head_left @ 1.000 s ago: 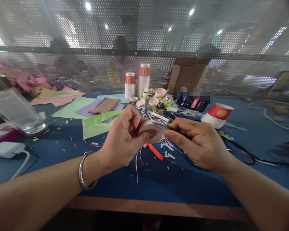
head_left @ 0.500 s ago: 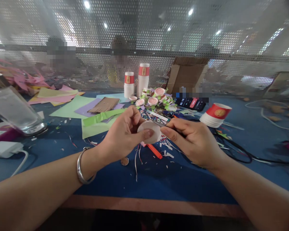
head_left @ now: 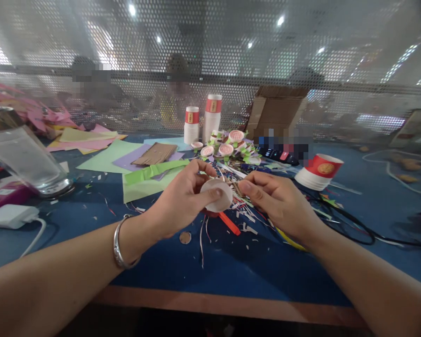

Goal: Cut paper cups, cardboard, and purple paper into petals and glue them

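Observation:
My left hand [head_left: 185, 194] is closed on a round white paper disc [head_left: 217, 196], which looks like the bottom of a paper cup. Its thumb presses on the face and its fingers lie behind. To the right, my right hand [head_left: 275, 196] pinches a thin pale strip [head_left: 233, 182] that runs to the disc's upper edge. A yellow object [head_left: 290, 240] shows partly from under my right hand; its kind is hidden. Just below the disc, an orange stick-like piece [head_left: 229, 223] lies on the blue table [head_left: 161, 267].
Paper cup stacks [head_left: 213, 117] and a pile of round pieces with green paper [head_left: 228, 147] stand behind my hands. A red-and-white cup [head_left: 319, 172] tilts at right near a phone [head_left: 279, 154]. A glass [head_left: 31, 159] and coloured paper sheets [head_left: 103, 157] lie left. Paper scraps [head_left: 247, 217] litter the middle.
A dark narrow blade at my right fingertips is no longer visible there; those fingers now pinch the thin strip. The yellow object has come into view under my right hand.

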`<state>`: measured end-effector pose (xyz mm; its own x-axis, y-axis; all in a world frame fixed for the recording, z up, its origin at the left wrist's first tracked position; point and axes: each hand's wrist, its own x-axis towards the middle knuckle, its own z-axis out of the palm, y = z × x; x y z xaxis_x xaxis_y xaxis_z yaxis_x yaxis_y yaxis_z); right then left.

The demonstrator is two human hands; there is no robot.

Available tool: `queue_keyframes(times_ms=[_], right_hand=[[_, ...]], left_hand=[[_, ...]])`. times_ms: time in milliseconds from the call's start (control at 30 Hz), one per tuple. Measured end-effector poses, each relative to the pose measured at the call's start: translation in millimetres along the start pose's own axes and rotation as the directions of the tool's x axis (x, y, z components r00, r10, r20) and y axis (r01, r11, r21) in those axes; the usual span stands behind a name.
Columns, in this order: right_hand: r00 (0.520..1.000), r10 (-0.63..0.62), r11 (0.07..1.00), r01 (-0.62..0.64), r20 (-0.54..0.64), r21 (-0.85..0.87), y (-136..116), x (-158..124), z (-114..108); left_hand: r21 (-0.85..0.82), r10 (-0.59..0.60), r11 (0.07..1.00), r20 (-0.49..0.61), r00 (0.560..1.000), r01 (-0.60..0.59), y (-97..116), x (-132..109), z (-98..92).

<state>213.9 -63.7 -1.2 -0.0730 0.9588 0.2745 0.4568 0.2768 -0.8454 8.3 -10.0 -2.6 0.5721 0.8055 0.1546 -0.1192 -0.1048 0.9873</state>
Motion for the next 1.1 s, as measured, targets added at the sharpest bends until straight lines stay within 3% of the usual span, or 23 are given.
queue_keyframes(times_ms=[267,467,600,900,1100], right_hand=[[0.988,0.073,0.98,-0.096,0.134,0.174,0.9,2.0,5.5],[0.989,0.116,0.963,-0.133,0.088,0.235,2.2,1.6,7.2],[0.991,0.113,0.956,-0.127,0.068,0.264,1.4,1.2,8.0],[0.993,0.097,0.969,-0.11,0.067,0.219,2.1,-0.4,5.1],[0.992,0.126,0.989,-0.128,0.027,0.076,1.8,2.0,-3.6]], left_hand=[[-0.019,-0.048,0.999,0.034,0.998,0.049,3.2,-1.9,3.4],[-0.079,-0.063,0.994,0.129,0.99,0.074,2.3,-4.4,2.1],[-0.083,0.021,0.996,0.169,0.985,-0.007,-3.4,-4.4,4.0],[0.209,0.08,0.972,0.118,0.99,-0.103,-2.1,-2.7,-7.0],[0.287,0.153,0.941,0.108,0.982,-0.178,-0.7,5.3,-17.8]])
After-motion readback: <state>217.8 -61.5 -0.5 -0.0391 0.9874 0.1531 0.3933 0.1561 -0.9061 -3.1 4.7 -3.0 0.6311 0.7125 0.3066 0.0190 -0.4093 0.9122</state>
